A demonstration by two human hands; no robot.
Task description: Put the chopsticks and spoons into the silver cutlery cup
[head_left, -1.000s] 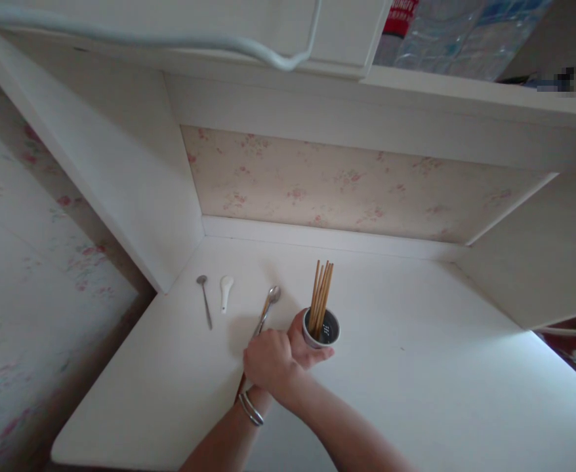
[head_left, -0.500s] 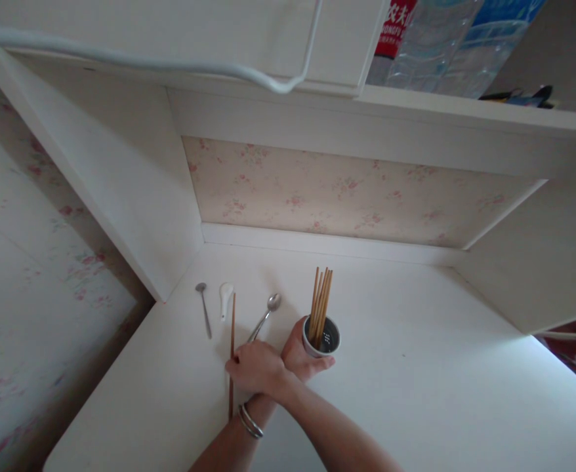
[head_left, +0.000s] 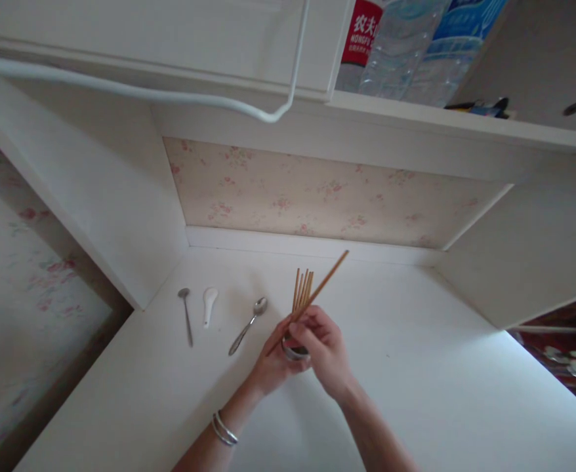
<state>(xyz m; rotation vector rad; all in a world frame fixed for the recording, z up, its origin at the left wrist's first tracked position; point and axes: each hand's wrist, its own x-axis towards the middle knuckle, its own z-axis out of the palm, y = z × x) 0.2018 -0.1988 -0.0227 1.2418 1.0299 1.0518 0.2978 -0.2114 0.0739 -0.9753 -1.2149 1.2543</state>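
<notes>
My left hand (head_left: 273, 364), with bangles on its wrist, is wrapped round a small metal utensil holder (head_left: 292, 351) standing on the white desk (head_left: 416, 393). Several wooden chopsticks (head_left: 302, 290) stand upright in the holder. My right hand (head_left: 323, 347) pinches a single chopstick (head_left: 327, 276), held slanted above the holder with its far tip pointing up and right. The holder is mostly hidden behind both hands.
Left of the holder lie a metal spoon (head_left: 247, 325), a white ceramic spoon (head_left: 209, 305) and a thin metal spoon (head_left: 186, 314). A shelf above carries water bottles (head_left: 396, 46). A white cable (head_left: 121, 88) hangs overhead. White side panels bound the desk nook.
My right hand lifted a chopstick off the desk left of the holder and brought it over the holder's mouth. The left hand stayed on the holder. The camera shifted slightly.
</notes>
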